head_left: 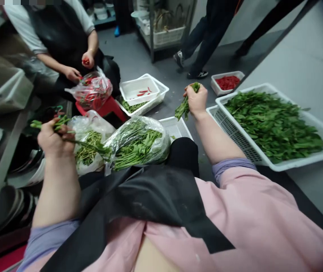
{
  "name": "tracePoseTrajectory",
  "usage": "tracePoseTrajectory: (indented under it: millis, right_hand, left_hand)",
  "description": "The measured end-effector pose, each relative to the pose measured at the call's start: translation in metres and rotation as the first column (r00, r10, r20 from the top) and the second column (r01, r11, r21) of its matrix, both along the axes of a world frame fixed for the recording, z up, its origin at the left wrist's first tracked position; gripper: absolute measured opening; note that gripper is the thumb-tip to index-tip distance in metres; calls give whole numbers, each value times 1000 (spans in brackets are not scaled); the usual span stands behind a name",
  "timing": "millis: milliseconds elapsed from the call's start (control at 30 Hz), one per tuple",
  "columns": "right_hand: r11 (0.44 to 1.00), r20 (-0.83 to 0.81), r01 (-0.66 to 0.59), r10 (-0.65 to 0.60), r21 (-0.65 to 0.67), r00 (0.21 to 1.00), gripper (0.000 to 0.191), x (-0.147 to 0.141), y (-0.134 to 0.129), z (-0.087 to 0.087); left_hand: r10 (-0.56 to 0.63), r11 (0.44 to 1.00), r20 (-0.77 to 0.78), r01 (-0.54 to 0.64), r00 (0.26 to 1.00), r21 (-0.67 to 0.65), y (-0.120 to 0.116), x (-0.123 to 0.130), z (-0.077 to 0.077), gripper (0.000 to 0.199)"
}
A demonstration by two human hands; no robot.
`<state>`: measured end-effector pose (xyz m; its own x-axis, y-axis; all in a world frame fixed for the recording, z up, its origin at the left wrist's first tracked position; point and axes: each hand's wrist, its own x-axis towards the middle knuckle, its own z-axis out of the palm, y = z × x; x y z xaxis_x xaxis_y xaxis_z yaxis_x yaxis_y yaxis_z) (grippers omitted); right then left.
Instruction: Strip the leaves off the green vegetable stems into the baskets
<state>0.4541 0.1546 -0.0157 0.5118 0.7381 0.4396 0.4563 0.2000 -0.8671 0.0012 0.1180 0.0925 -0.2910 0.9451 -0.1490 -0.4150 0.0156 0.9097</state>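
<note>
Beyond both hands spreads the grey floor (161,62). Past the left hand (54,138) a co-worker (56,32) in a dark apron sits over a chilli bag (104,88), which lies ahead of that hand and a little to its right. Right of the right hand (197,99) and nearer the body, a white crate (242,145) holds a heap of leaves (274,126). Between the two hands, nearer the body than the right one, a clear bag (165,138) bulges with green stalks (138,147). A smaller bag (76,124) of thin stems (89,145) stands just right of the left hand. A white box (138,100), stacked on a basket, lies to the left of the right hand; a tub (221,90) of cut chillies (227,83) stands to that hand's right, slightly farther off.

The hands are well apart. The right one is clamped round a bunch (181,108), whose leaves hang to its left. The left one grips a sprig (91,146), its leafy end reaching right, over the stems. Smallest are the loose chillies (142,93) in the box.
</note>
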Motion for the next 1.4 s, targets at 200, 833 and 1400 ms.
tracePoseTrajectory:
  millis: [200, 833, 1400]
  right_hand:
    - [858, -128, 39, -122, -513, 984, 19, 30, 4, -80]
    - [203, -453, -953, 844, -227, 288, 30, -194, -79, -5]
    - [122, -600, -914, 719, -387, 350, 10, -206, -102, 27]
  left_hand:
    - [98, 995, -8, -98, 995, -31, 7, 40, -17, 16]
    - [-37, 984, 413, 105, 910, -144, -6, 81, -25, 25]
    - [5, 999, 41, -3, 999, -39, -28, 57, -60, 7]
